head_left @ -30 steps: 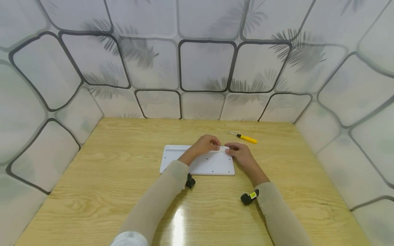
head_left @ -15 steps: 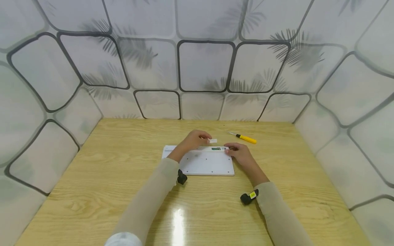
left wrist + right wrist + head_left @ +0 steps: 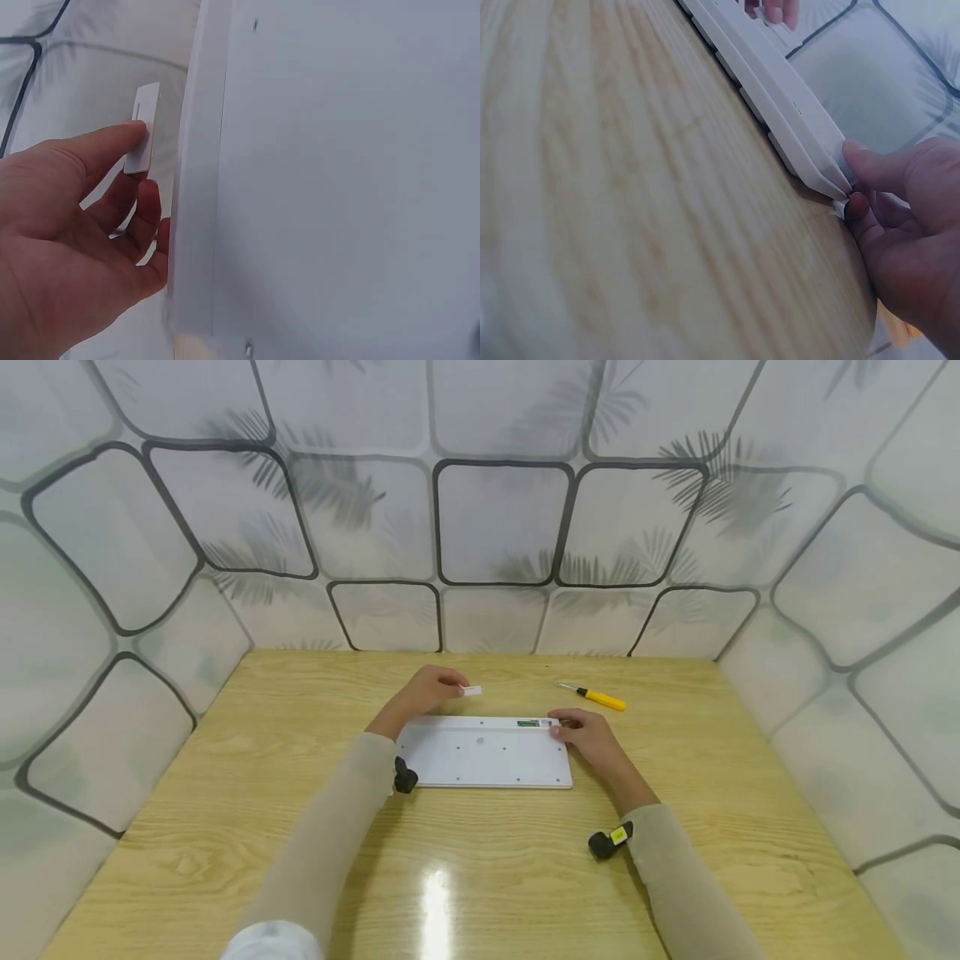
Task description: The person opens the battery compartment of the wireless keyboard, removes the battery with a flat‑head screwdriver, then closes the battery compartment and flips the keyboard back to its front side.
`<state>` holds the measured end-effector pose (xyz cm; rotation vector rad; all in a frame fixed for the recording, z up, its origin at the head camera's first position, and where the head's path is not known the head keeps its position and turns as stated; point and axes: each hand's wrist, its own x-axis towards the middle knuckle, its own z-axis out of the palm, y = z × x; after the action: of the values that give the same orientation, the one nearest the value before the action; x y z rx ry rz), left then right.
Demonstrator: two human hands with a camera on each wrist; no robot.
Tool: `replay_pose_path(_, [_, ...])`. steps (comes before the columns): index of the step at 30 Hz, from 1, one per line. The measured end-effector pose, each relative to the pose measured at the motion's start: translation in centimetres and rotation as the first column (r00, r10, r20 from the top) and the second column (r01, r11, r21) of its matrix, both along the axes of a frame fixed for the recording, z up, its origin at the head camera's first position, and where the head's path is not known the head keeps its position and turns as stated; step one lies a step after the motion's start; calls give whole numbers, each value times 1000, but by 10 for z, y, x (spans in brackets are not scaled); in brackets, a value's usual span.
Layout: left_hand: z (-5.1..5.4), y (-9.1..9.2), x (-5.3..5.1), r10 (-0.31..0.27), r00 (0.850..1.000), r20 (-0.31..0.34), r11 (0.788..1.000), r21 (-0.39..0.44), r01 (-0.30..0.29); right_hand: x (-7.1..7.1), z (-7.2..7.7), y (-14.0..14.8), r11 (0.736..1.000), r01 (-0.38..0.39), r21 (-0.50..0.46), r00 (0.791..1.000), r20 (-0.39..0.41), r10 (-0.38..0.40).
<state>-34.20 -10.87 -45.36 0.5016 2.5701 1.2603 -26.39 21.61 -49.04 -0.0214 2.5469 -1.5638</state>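
A white keyboard point(image 3: 487, 760) lies face down on the wooden table, its screw-dotted underside up; keys show beneath its edge in the right wrist view. Beyond its far left edge, my left hand point(image 3: 427, 689) pinches a small white battery cover point(image 3: 142, 127) between thumb and fingers, clear of the keyboard. My right hand point(image 3: 588, 735) grips the keyboard's far right corner, thumb on the underside and fingers at the edge, seen closely in the right wrist view. Next to that thumb is an uncovered battery slot point(image 3: 528, 723) with something green inside.
A screwdriver point(image 3: 603, 699) with a yellow handle lies behind the keyboard to the right, its tip pointing left. Patterned walls point(image 3: 495, 518) close in the table point(image 3: 300, 843) at the back and sides.
My left hand has lifted the battery cover off the keyboard and carried it left, exposing the slot with the green item. My right hand has stayed at the corner.
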Motion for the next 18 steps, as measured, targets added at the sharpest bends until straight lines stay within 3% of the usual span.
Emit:
replay_pose_path(7, [4, -25, -7, 50, 998, 29, 998, -47, -49, -3, -4, 2, 1000, -8, -10, 1000, -11, 8])
replay_pose_path(18, [1, -46, -21, 23, 999, -45, 982, -185, -31, -6, -10, 4, 998, 8, -69, 1000, 15, -7])
